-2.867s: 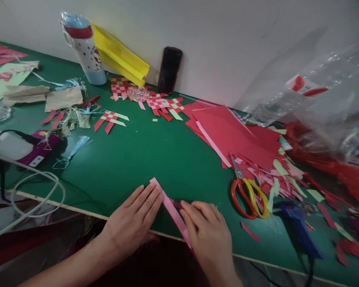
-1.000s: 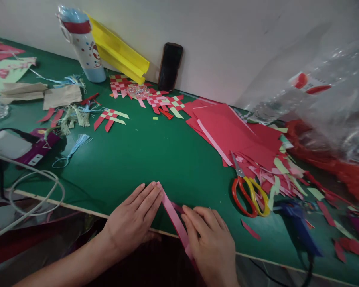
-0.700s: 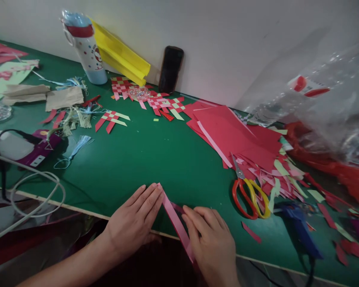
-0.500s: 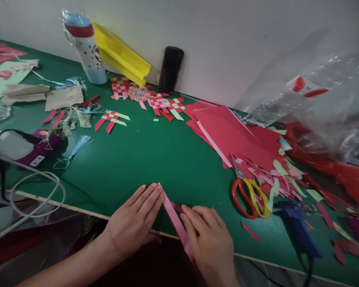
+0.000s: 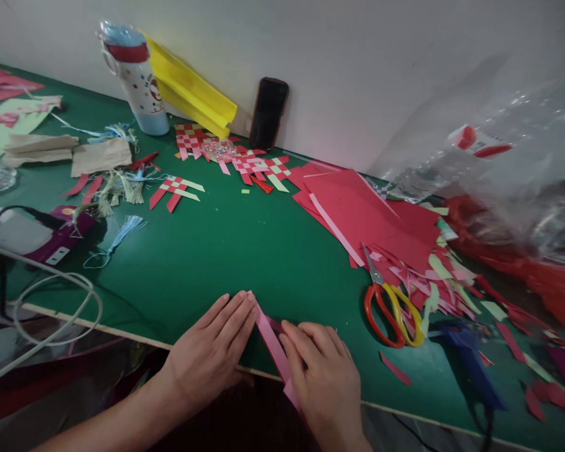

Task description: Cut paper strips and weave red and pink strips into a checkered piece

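Observation:
A long pink paper strip (image 5: 270, 337) lies at the near edge of the green table (image 5: 245, 245), running from between my hands back toward me. My left hand (image 5: 210, 353) lies flat and open on the table with its fingertips against the strip's left edge. My right hand (image 5: 322, 376) rests palm down on the strip's right side, fingers stretched flat over it, pressing it onto the table. A darker red piece shows just under the strip between the two hands.
Red and yellow scissors (image 5: 392, 300) and a blue glue gun (image 5: 471, 358) lie to the right, by a heap of red paper sheets (image 5: 371, 213) and scraps. Woven paper pieces (image 5: 252, 164), a phone (image 5: 268, 113), a bottle (image 5: 134, 78), yellow folded paper (image 5: 191, 94), tassels, a purple tool (image 5: 51, 242) and a cable (image 5: 51, 301).
My right hand has slid a little along the pink strip toward my left hand. The left hand has stayed flat in place.

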### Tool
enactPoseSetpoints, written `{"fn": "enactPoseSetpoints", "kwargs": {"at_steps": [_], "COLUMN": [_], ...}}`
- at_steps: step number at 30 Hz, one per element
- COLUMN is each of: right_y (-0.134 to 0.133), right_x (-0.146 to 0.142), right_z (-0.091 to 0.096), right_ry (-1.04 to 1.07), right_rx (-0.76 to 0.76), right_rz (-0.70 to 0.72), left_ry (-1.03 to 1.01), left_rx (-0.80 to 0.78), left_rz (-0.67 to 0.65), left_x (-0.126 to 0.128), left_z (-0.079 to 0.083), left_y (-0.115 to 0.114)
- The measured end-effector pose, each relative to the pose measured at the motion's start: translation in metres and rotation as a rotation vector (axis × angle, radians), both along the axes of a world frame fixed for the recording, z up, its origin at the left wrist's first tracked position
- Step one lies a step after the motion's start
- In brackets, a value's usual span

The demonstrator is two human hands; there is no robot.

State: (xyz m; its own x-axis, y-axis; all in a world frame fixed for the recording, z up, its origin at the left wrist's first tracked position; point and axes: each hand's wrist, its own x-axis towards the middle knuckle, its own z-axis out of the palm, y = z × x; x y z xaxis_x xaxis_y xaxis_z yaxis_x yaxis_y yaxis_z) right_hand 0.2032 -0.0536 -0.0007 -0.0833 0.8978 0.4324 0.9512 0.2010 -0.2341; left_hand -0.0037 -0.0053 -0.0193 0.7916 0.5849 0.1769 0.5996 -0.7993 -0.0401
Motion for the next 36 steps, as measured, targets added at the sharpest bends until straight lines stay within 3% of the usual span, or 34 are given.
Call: {"fn": "enactPoseSetpoints", "kwargs": {"at_steps": [36], "right_y": [0.0027], "right_x": [0.0000], "right_z": [-0.0036], "right_ry": [0.036], "right_rx": [-0.022], "right_rz": [-0.009], "left_ry": [-0.035], "left_rx": [-0.017], "left_rz": [0.041], "left_x": [-0.0019], "left_z": [0.0037], "left_y": [-0.0009]}}
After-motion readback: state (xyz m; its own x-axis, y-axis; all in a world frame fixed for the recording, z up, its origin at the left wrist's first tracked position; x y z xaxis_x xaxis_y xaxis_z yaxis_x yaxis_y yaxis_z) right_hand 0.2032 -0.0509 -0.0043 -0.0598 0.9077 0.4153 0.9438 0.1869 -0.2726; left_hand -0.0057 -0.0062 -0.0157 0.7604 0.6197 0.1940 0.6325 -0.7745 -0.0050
